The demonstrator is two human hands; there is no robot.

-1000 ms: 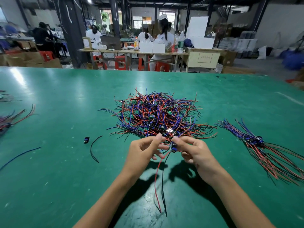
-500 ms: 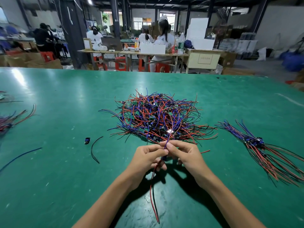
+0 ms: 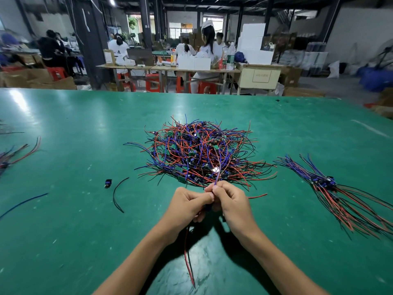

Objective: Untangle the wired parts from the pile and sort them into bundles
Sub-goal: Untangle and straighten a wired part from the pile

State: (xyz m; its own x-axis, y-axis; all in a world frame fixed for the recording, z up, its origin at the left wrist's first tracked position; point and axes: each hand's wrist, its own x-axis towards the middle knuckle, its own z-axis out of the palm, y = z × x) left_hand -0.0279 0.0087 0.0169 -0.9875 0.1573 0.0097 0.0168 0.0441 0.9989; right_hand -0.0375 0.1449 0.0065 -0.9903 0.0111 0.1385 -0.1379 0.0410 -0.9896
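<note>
A tangled pile [image 3: 202,153] of red, blue and black wired parts lies in the middle of the green table [image 3: 63,209]. Just in front of it my left hand [image 3: 187,206] and my right hand [image 3: 231,204] meet fingertip to fingertip, both pinching one wired part [image 3: 209,206]. Its blue wires run up from my fingers into the pile, and its red and black wires [image 3: 188,258] hang down toward me. The part's body is mostly hidden between my fingers. A sorted bundle [image 3: 331,188] lies to the right, wires fanned out.
A small loose blue part [image 3: 108,183] and a curved black wire [image 3: 118,194] lie left of my hands. A blue wire [image 3: 23,203] and another bundle [image 3: 12,155] sit at the left edge. Beyond the far table edge people work at benches.
My hands came together and moved slightly toward me, lifting the pinched part; its red and black tails have swung left and now hang under my left hand.
</note>
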